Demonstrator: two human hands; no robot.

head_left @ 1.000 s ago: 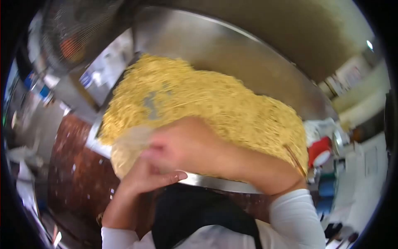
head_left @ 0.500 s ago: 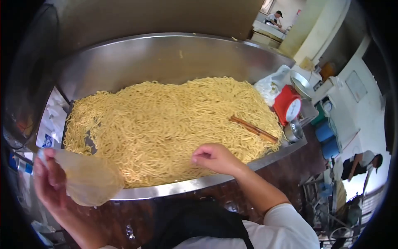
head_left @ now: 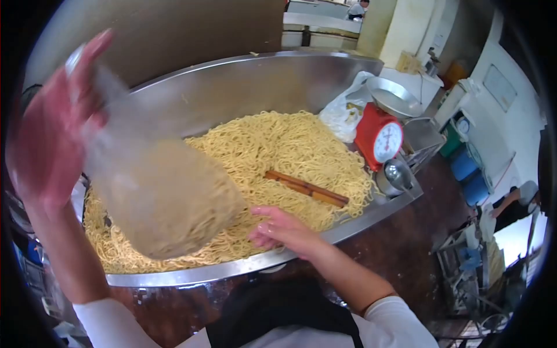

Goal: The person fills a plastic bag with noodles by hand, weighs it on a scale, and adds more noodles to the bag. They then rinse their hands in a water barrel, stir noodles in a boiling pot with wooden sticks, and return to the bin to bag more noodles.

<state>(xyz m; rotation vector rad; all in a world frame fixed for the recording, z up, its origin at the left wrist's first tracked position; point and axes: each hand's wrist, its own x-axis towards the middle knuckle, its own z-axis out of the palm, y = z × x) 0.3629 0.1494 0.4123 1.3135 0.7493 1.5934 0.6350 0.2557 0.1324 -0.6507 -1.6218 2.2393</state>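
My left hand (head_left: 61, 124) is raised at the upper left, fingers closed on the gathered top of a clear plastic bag (head_left: 168, 197). The bag hangs full and tilted over the trough, and noodles show through its lower part, slightly blurred. Just right of the bag's lower end, my right hand (head_left: 281, 231) hovers over the front of the noodle heap, its fingers loosely bent and apart with nothing between them. Loose yellow noodles (head_left: 278, 139) fill much of the metal trough (head_left: 214, 87). A pair of brown wooden sticks (head_left: 307, 188) lies on the noodles.
At the trough's right end stands a red dial scale (head_left: 378, 136) with a metal pan (head_left: 394, 97). Beside it are a white plastic bag (head_left: 343, 119) and a metal pot (head_left: 394, 176). Blue bins (head_left: 471, 174) stand on the floor. Another person (head_left: 516, 206) works at far right.
My left hand has risen with the bag, which now hangs larger and nearer, fuller in view. My right hand has shifted slightly left and its fingers have spread. The view has turned right.
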